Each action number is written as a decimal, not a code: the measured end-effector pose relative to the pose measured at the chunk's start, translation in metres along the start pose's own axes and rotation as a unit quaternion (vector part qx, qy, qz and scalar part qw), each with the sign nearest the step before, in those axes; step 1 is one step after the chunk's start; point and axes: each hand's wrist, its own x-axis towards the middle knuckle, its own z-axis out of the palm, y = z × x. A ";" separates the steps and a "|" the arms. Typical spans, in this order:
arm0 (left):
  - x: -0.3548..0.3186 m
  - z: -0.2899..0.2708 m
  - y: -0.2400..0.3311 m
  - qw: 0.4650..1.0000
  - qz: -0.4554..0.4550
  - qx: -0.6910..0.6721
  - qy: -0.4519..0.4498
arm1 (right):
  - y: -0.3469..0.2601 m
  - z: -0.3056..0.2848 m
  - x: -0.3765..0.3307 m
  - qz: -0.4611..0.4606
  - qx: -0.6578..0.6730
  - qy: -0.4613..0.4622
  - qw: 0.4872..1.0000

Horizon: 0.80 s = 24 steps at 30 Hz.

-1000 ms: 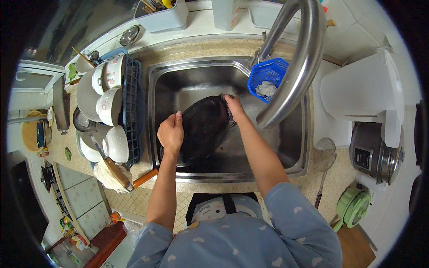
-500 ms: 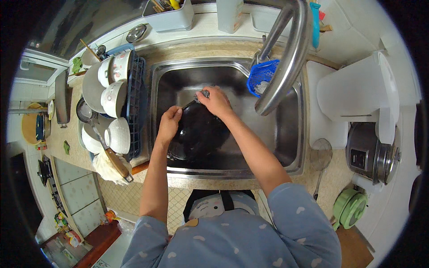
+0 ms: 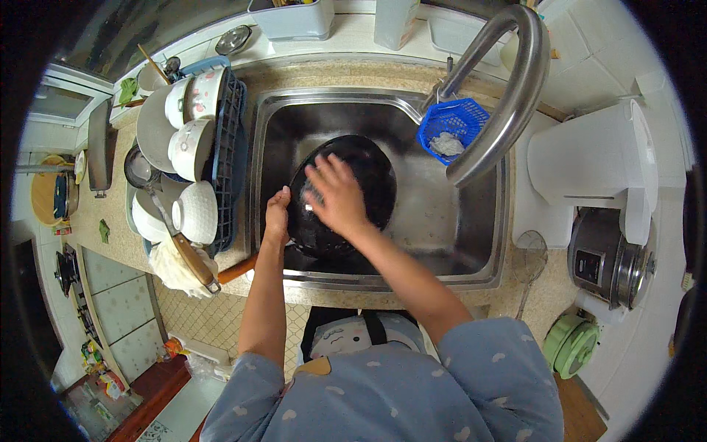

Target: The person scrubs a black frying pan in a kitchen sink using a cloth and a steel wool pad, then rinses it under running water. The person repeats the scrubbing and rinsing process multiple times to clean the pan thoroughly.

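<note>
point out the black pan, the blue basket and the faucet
black pan [image 3: 372,173], head view, bare inner surface
blue basket [image 3: 464,121], head view, mesh wall
faucet [image 3: 508,103], head view, curved spout

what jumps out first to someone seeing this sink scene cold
The black pan tilted in the middle of the steel sink draws the eye: the left hand steadies its rim while the right hand lies spread on its inside. Above it arches a big curved metal faucet, with a small blue basket hanging at the sink's far right corner. To the left, a dish rack is packed with white bowls.
</note>
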 end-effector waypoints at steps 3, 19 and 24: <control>-0.016 0.030 0.003 0.998 0.042 0.034 0.041 | -0.019 0.006 -0.017 -0.067 -0.026 -0.074 0.995; 0.001 0.029 -0.086 0.969 0.099 -0.031 0.223 | 0.061 0.046 -0.005 0.128 0.106 0.036 0.985; -0.004 0.035 -0.070 0.954 0.137 0.137 0.229 | 0.001 0.008 -0.036 -0.016 0.052 -0.082 0.995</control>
